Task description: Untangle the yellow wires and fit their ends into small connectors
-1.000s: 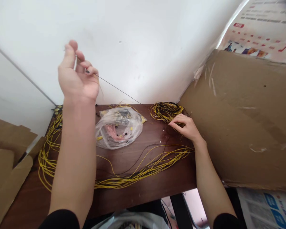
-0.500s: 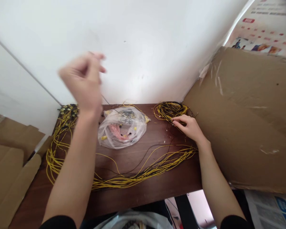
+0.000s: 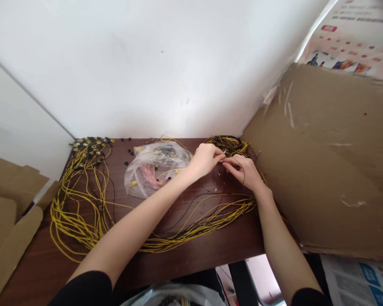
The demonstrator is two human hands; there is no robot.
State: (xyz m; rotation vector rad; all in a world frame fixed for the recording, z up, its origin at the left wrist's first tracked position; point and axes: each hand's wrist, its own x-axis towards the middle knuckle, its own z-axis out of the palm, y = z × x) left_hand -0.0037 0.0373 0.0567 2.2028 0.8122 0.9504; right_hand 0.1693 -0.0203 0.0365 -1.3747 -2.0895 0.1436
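The left hand (image 3: 205,158) was up in the air a second ago; now it's dropped to meet the right hand (image 3: 245,171) at the coil of yellow and black wire (image 3: 229,144), upper middle of the frame. Both look pinched on one thin black strand (image 3: 239,162), though it's tiny. Tugging there could snag the coil or drag the loose yellow wires (image 3: 194,227) on the table (image 3: 210,250) into a knot.

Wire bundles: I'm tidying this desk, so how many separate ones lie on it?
3: a coil at the back by both hands, a spread loop at left, a long bundle along the front. More may hide under the bag.
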